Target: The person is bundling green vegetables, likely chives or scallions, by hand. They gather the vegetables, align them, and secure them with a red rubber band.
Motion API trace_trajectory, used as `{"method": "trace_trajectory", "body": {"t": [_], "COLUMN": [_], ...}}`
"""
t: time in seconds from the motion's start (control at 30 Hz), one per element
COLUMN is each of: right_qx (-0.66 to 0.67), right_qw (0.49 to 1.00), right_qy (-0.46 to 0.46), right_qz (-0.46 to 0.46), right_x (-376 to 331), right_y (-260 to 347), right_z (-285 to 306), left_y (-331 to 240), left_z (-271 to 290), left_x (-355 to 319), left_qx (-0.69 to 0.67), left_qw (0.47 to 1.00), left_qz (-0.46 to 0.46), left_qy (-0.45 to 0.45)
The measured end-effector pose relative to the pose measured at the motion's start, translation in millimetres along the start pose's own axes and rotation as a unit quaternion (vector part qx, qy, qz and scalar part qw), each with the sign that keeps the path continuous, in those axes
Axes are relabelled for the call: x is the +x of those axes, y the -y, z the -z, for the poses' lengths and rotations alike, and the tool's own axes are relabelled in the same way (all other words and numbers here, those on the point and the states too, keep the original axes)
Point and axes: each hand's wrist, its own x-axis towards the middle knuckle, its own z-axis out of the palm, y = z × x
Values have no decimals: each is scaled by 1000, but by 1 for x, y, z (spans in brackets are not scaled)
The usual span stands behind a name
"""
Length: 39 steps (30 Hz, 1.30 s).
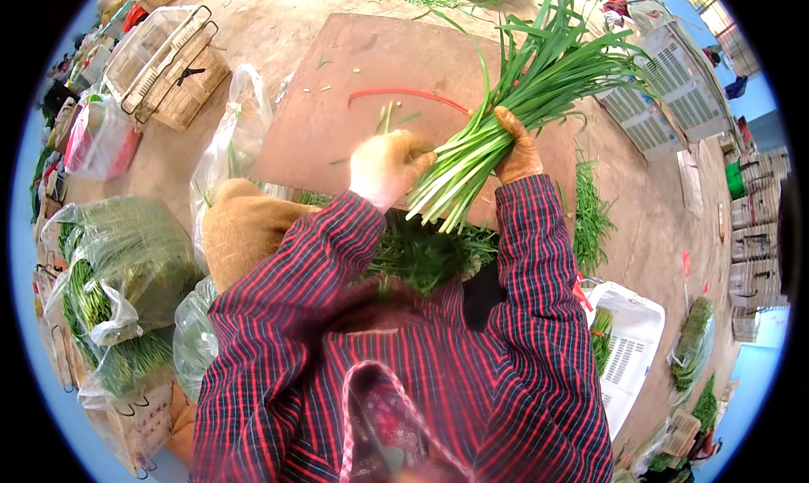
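Bare dirt floor (253, 20), daylight

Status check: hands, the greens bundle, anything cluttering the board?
Left hand and right hand both gripping the bundle of green chives over the brown board. Red band and cut scraps lie on the board.

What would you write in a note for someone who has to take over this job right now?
Left hand: gloved, gripping the pale stem ends of the bunch of green chives.
Right hand: gloved, clasping the same bunch further up.
The bunch lies slanted over the brown board, leaves pointing away.
A red band lies loose on the board.
Done: stems gathered into one bunch.
Left: bunch looks untied; more loose greens lie below the board edge.
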Motion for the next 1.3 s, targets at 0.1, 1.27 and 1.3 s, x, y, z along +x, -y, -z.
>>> {"method": "trace_trajectory", "body": {"t": [0.1,1.27,1.3], "right_qx": [73,14,27], "right_qw": [997,973,974], "right_qy": [-2,-136,-130], "right_qz": [19,183,184], "right_x": [-3,23,23], "right_y": [3,-6,-7], "right_z": [-4,0,-10], "left_y": [2,15,9], "left_z": [4,-3,-16], "left_x": [-3,-21,-28], "left_qx": [3,-482,-402], "left_qw": [1000,816,861], "left_qz": [-2,102,71], "left_qy": [-5,302,304]}}
